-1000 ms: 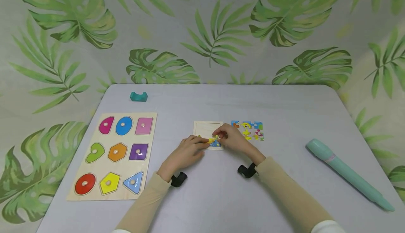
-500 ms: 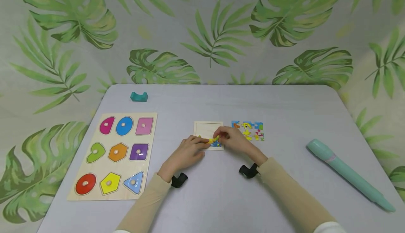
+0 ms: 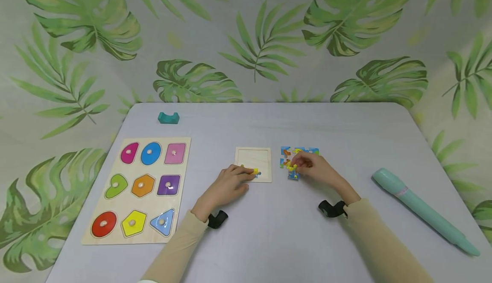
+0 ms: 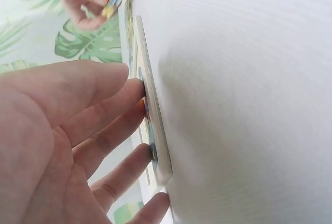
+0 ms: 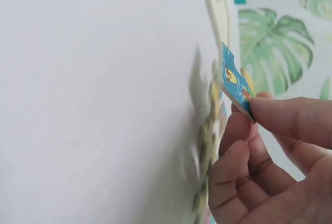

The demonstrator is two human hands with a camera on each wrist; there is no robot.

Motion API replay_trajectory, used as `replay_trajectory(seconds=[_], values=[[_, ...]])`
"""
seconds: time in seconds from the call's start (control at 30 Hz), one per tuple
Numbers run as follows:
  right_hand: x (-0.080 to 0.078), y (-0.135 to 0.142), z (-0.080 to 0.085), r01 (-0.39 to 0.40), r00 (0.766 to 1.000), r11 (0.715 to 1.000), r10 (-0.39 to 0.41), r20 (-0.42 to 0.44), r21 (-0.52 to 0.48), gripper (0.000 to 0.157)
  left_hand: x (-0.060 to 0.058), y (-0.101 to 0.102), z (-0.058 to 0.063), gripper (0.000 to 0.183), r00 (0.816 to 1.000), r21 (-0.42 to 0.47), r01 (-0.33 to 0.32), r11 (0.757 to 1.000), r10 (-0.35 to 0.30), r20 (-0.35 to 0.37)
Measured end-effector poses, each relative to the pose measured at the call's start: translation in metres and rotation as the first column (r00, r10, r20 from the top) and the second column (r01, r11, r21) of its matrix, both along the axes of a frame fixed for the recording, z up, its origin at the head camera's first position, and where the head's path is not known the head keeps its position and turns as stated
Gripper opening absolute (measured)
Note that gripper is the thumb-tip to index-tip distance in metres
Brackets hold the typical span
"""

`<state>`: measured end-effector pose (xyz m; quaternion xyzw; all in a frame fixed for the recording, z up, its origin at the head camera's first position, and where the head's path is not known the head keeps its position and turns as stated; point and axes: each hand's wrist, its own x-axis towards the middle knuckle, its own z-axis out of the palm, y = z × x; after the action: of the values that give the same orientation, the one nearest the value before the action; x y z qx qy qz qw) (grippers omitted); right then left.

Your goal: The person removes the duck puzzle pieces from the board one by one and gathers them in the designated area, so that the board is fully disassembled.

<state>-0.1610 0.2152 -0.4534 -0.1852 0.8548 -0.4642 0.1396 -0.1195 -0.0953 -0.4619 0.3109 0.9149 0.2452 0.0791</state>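
My right hand [image 3: 317,170] pinches a blue and yellow jigsaw piece [image 5: 233,81] between thumb and fingers. In the right wrist view the piece is tilted, raised off the table. Beneath and behind that hand lie the loose jigsaw pieces [image 3: 285,150], partly covered by it. My left hand [image 3: 227,185] rests its fingertips on the lower part of a small square wooden puzzle tray [image 3: 253,154]. Jigsaw pieces [image 3: 256,172] in the tray's lower part show beside those fingers; the rest of them are hidden. The left thumb stands apart from the other fingers, as the left wrist view shows.
A wooden peg board [image 3: 127,204] with several coloured knobbed shapes lies to the left. Behind it sits a small teal block [image 3: 168,118]. A long mint-green pen-shaped object [image 3: 423,210] lies at the right. Leafy fabric [image 3: 261,39] hangs beyond the table.
My right hand has lifted a jigsaw piece out of the tray's lower right and carried it rightward to the loose pieces. My left hand has stayed on the tray.
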Motion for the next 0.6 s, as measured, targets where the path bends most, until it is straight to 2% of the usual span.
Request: replay_trajectory(seconds=[0.27, 0.5, 0.6], values=[[0.01, 0.039, -0.003, 0.065, 0.998, 0.997, -0.066, 0.019, 0.041, 0.016, -0.001, 0.0, -0.001, 0.037, 1.0, -0.008, 0.001, 1.0, -0.001, -0.007], [0.015, 0.046, -0.004, 0.115, 0.993, 0.986, -0.119, 0.024, 0.119, 0.013, 0.0, 0.0, -0.001, 0.036, 1.0, 0.005, -0.006, 1.0, 0.006, 0.003], [0.016, 0.044, -0.005, 0.133, 0.991, 0.979, -0.133, -0.008, 0.158, 0.012, 0.001, 0.0, 0.0, 0.036, 1.0, 0.017, -0.011, 1.0, 0.011, 0.011]])
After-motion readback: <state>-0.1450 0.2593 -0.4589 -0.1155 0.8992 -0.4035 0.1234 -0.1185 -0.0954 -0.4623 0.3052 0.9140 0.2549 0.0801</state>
